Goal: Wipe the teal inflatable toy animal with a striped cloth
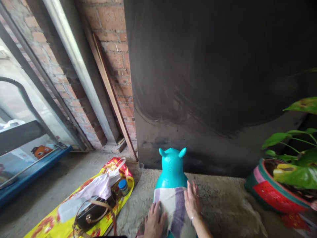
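A teal rubber animal toy [172, 165] with two small ears stands on the concrete floor, its head toward the black board. Over its body lies a white cloth with purple stripes [179, 205]. My left hand [155, 220] rests on the cloth's left side, fingers extended. On the right edge of the cloth, my right hand [193, 200] lies with fingers stretched out, close to the teal surface. Neither hand grips anything that I can see. The lower part of the toy is hidden by the cloth and my hands.
A yellow plastic sheet [126, 206] on the left holds a black handbag [92, 215], white cloth and a blue-lidded jar [123, 187]. A potted plant [274, 198] stands right. The black board [210, 82] rises ahead. A blue cart [37, 172] is far left.
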A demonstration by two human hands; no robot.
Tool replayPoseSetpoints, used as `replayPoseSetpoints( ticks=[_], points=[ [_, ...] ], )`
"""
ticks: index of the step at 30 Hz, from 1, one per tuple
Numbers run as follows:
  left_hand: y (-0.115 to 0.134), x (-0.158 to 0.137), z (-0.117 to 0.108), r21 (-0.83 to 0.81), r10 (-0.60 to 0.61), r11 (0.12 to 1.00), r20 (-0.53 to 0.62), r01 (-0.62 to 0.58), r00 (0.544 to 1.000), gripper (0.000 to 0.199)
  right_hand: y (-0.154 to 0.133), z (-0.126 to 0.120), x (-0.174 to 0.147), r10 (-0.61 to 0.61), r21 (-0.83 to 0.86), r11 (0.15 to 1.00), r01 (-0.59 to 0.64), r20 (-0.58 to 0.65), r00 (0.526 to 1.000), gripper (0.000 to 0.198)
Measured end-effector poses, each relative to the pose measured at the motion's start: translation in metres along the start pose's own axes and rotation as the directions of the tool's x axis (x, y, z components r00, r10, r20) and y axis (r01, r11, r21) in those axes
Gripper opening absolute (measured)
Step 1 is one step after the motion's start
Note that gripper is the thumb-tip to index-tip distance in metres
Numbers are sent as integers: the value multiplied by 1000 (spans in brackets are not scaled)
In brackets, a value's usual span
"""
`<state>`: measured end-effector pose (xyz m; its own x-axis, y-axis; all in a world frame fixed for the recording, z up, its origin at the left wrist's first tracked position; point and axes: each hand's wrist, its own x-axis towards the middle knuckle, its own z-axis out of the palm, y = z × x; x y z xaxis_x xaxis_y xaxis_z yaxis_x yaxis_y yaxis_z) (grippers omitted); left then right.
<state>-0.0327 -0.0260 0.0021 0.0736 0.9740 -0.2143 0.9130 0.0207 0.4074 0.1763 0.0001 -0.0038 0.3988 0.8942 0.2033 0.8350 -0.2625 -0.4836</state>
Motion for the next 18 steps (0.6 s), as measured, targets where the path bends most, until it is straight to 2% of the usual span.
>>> replayPoseSetpoints(
  ticks=[3,6,9,11,15,18],
  points=[
    [11,9,-17,8,27,1000,26,-27,999,59,-8,-1,3,-50,21,999,50,24,998,55],
    [25,14,-32,-13,158,987,-9,-158,987,67,-19,-14,-15,-157,69,986,153,48,987,45],
    [34,14,-40,-64,326,942,-61,-330,943,69,-24,-34,-40,-297,151,947,282,85,951,31],
    [38,11,-43,-93,408,907,-46,-411,912,69,-24,-47,-52,-363,193,920,340,99,927,22],
    [40,0,-50,-154,458,879,14,-451,889,63,-20,-68,-63,-463,272,859,434,53,885,16],
    [33,-8,-53,-187,463,867,-36,-461,885,50,-14,-79,-64,-492,319,822,471,-17,870,16]
  ],
)
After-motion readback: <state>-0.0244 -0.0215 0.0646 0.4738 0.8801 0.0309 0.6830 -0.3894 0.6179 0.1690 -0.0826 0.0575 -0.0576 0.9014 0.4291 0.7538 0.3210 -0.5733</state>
